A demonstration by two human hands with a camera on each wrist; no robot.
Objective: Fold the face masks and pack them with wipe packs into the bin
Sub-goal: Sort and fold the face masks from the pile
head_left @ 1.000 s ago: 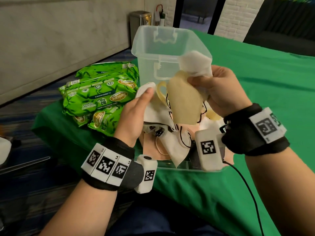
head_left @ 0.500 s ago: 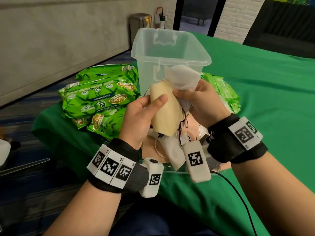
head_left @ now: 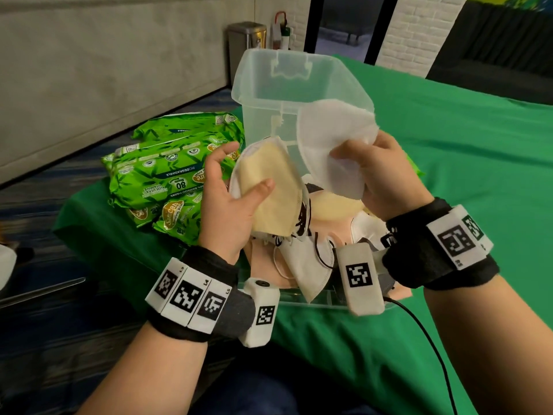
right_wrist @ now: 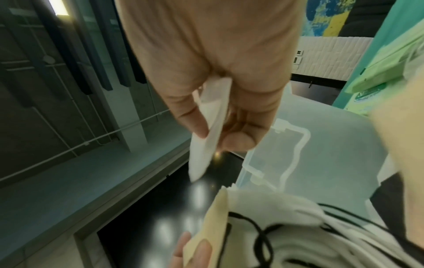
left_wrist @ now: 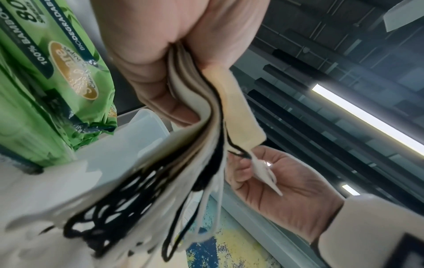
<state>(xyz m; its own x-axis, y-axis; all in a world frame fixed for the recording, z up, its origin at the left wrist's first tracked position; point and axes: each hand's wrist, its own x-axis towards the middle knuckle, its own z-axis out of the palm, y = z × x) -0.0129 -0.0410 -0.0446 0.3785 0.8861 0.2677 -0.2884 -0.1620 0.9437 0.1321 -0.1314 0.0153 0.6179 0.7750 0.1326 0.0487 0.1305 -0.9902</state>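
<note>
Black bands (head_left: pixel 206 295) with white square-code tags wrap my bare wrists; white cameras (head_left: pixel 360 280) hang beneath, one trailing black cable (head_left: pixel 431 342).

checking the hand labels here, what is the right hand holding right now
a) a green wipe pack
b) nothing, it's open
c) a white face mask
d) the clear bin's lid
c: the right hand pinches a white face mask in front of the clear bin, while the left hand grips the folded stack topped by a cream mask.

Blurred ear loops (left_wrist: pixel 110 214) in the left wrist view; wipe packs (head_left: pixel 167 187) partly behind the left hand (head_left: pixel 227 211).
</note>
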